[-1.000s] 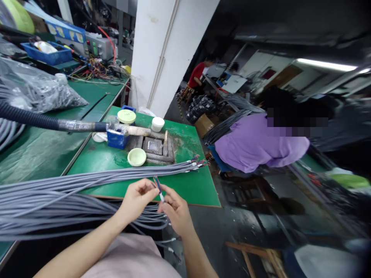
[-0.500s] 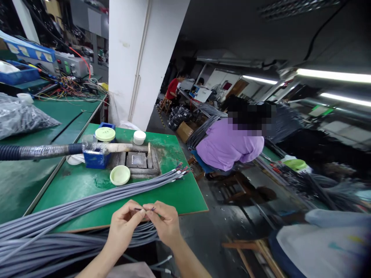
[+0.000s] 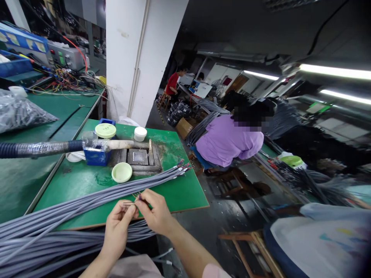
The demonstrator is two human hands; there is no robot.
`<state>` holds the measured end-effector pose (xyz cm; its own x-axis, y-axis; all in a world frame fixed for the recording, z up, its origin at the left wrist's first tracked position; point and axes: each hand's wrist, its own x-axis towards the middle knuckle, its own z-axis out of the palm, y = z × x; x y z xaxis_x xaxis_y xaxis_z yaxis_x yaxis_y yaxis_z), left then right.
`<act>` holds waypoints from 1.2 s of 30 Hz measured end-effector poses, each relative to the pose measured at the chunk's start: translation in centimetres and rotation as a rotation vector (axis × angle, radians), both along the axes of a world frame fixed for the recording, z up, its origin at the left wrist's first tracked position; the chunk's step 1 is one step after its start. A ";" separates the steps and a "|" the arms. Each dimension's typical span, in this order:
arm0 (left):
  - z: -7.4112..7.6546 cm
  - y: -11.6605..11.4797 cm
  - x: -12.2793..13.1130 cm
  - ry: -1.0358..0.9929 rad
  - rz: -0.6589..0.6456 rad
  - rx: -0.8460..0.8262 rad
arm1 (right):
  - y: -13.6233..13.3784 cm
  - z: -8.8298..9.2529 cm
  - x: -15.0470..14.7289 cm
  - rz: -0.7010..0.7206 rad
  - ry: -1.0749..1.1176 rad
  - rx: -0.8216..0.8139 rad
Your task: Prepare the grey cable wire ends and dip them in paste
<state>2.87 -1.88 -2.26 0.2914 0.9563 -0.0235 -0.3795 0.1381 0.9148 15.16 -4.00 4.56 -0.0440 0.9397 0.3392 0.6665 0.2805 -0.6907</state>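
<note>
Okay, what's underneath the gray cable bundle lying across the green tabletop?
The green tabletop shows on both sides of the gray cables; the strip directly beneath is covered, so whether anything else lies there can't be seen.

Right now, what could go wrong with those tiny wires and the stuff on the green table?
The thin wires pinched in the left hand and right hand could slip or bend. The pale green bowl sits beside the grey cables, so dragging them might tip it. The cables' wire ends lie near the edge of the green table and might snag.
</note>
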 end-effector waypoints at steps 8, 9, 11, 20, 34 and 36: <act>-0.6 3.5 -3.5 0.515 0.055 0.471 | 8.2 2.2 2.1 -0.031 -0.203 -0.079; -1.0 3.8 -4.0 0.579 0.066 0.519 | 9.5 2.2 2.2 -0.030 -0.269 -0.112; -2.0 4.1 -4.5 0.683 0.075 0.593 | 11.8 1.9 2.0 -0.018 -0.437 -0.208; -3.3 4.0 -4.6 0.813 0.060 0.764 | 15.4 0.1 -0.5 0.063 -0.841 -0.425; -3.3 4.2 -5.0 0.722 0.065 0.656 | 15.6 1.0 -0.2 0.056 -0.828 -0.437; -3.4 4.5 -5.0 0.663 0.085 0.555 | 15.6 1.7 1.3 0.026 -0.776 -0.411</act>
<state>-2.18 2.59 -5.62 0.3101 0.8979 0.3125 0.2674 -0.3978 0.8777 16.50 11.60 6.31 -0.1446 0.9765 -0.1601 0.9869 0.1306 -0.0949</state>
